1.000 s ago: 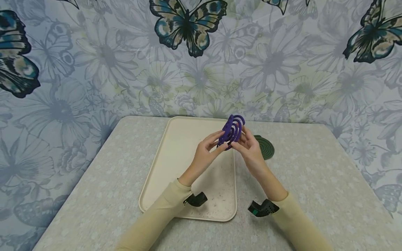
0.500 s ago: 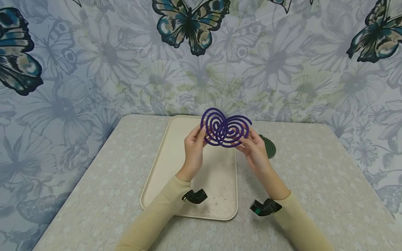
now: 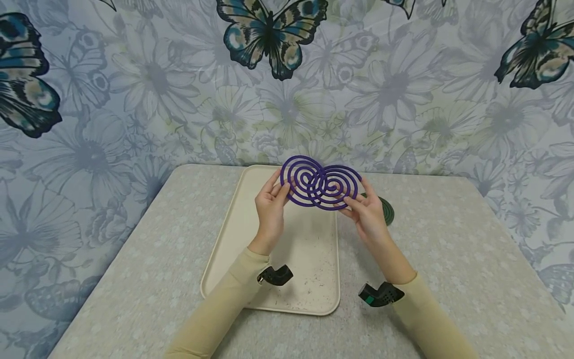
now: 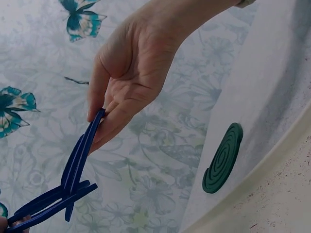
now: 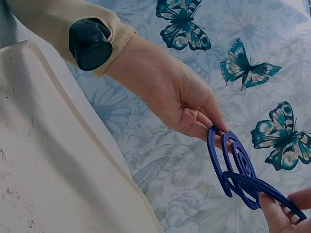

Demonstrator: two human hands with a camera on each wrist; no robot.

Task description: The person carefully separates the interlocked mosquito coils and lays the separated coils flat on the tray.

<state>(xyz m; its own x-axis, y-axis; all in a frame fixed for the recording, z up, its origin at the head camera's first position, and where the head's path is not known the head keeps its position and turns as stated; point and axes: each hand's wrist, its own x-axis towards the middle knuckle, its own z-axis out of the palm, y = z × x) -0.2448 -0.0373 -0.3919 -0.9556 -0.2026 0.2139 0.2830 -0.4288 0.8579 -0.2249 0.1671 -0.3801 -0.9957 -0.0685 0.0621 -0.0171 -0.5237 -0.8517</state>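
Two purple mosquito coils, a left one [image 3: 307, 179] and a right one [image 3: 334, 188], are held up above the tray, their rings crossing in the middle. My left hand [image 3: 269, 214] pinches the outer left edge, thumb in front and fingers behind. At the opposite edge, my right hand [image 3: 370, 217] pinches the other coil between thumb and fingers, with its index finger raised along the rim. The left wrist view catches the coils [image 4: 77, 165] almost edge-on, spread at an angle to each other. Dark green coils [image 3: 388, 212] lie on the table behind my right hand, partly hidden by it.
A cream tray [image 3: 224, 239] lies under my left arm, dotted with small reddish-brown crumbs near its front right corner. The table [image 3: 448, 239] has a pale patterned cover. Behind it stands a wall [image 3: 179, 99] with butterflies and flowers.
The purple coils have turned from nearly edge-on to face the head camera and now stand spread wider. My left hand has moved left, away from my right hand.
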